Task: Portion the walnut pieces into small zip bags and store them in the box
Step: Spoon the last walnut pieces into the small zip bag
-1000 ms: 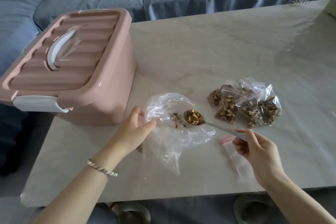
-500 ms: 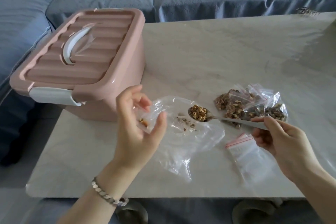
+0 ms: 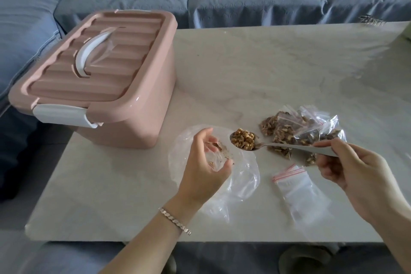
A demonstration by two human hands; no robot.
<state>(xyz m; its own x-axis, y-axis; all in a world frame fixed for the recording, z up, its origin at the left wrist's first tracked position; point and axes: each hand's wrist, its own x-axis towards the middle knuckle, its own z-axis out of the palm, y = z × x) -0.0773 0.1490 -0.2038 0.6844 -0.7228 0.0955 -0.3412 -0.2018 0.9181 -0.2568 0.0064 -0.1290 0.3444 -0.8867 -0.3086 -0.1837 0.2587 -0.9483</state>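
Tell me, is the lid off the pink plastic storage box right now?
No, the ribbed pink lid sits closed on the pink plastic storage box, its white front latch folded down.

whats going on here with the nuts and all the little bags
A person is portioning walnuts at the table. Their right hand holds a spoon heaped with walnut pieces, while the left hand grips the big clear bag, which shows little but crumbs. Several filled zip bags lie piled on the table, and an empty zip bag lies flat nearer the person. The pink box stands with its lid on, so nothing is being stored yet.
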